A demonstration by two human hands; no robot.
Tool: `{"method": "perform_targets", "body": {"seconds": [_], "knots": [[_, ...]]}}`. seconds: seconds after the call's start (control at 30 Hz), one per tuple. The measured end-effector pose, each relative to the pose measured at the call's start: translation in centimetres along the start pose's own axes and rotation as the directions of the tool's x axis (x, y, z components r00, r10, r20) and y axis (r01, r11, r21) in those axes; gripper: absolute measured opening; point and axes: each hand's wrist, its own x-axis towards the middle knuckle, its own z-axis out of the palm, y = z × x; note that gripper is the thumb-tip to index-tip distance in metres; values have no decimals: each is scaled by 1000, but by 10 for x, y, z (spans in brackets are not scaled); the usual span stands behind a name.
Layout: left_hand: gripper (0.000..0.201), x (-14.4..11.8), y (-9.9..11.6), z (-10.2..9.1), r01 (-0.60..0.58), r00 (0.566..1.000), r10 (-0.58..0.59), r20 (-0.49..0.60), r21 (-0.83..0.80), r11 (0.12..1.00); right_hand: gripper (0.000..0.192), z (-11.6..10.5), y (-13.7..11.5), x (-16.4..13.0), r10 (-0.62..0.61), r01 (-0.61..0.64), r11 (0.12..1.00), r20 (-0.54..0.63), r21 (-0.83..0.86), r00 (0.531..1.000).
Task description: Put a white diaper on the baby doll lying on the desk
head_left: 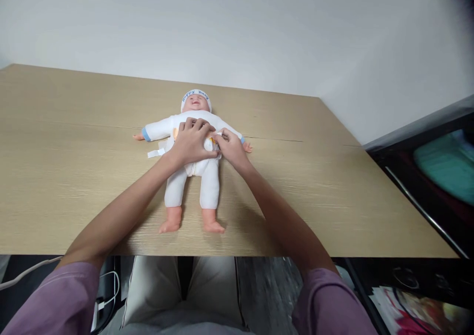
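A baby doll [195, 114] in white clothing and a lettered cap lies face up on the table, feet towards me. A white diaper [196, 168] is around its hips, its front partly covered by my hands. My left hand [193, 141] lies spread over the doll's belly and the diaper front, pressing on them. At the diaper's right side, my right hand [230, 146] pinches a diaper tab [218, 133] between thumb and fingers. Another tab [156, 152] sticks out flat on the left, untouched.
The wooden table [314, 197] reaches back to a pale wall [237, 34]. Right of it stands a dark shelf or rack [418, 192] holding a teal item [448, 162]. Below the front edge are a white cable [29, 272] and colourful packaging [418, 310].
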Motion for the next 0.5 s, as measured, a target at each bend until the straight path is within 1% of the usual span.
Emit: {"method": "perform_targets", "body": {"seconds": [0.07,0.13,0.23,0.3,0.33,0.4,0.5], "knots": [[68,0,0,1,0,1000,0,-6,5,1000,37,9,-4,3,-11,12,997,13,-79,1000],[66,0,-1,1,2,1000,-2,2,1,1000,34,10,-6,-2,-47,48,989,11,-142,999],[66,1,-2,3,-5,1000,6,11,-23,1000,28,5,-9,-21,-164,148,956,-42,-255,986],[65,1,-4,4,-17,1000,17,3,-39,999,25,2,-10,-36,-266,223,907,-74,-356,961],[65,1,-5,4,-22,1000,22,-2,-46,999,27,1,-9,-42,-312,262,882,-70,-392,947],[65,1,-6,5,-26,1000,25,-2,-59,998,38,1,-7,-52,-381,339,843,-20,-419,924],[67,0,-6,5,-16,1000,16,8,-76,997,53,3,0,-58,-426,421,818,80,-392,901]]}}
